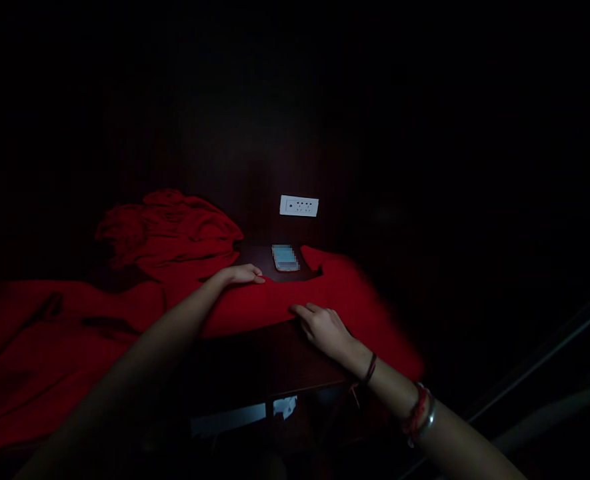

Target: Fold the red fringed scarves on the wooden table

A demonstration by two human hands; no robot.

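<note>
A length of red cloth (269,303) lies across the dark tabletop, widening to the right and draping towards the near right side. It may be a garment, but the dim light hides its kind. At its far edge, my left hand (242,274) is closed with thumb and fingers pinching the fabric. My right hand (325,328) grips the near edge, its index finger and thumb close together on the cloth. Bracelets ring my right wrist and forearm.
A crumpled red cloth heap (189,227) is at the back left, and more red fabric (49,340) spreads left. A phone-like device (285,257) with a blurred screen lies behind the cloth. Above it is a white wall socket (299,206). The table's front edge (305,388) is near me.
</note>
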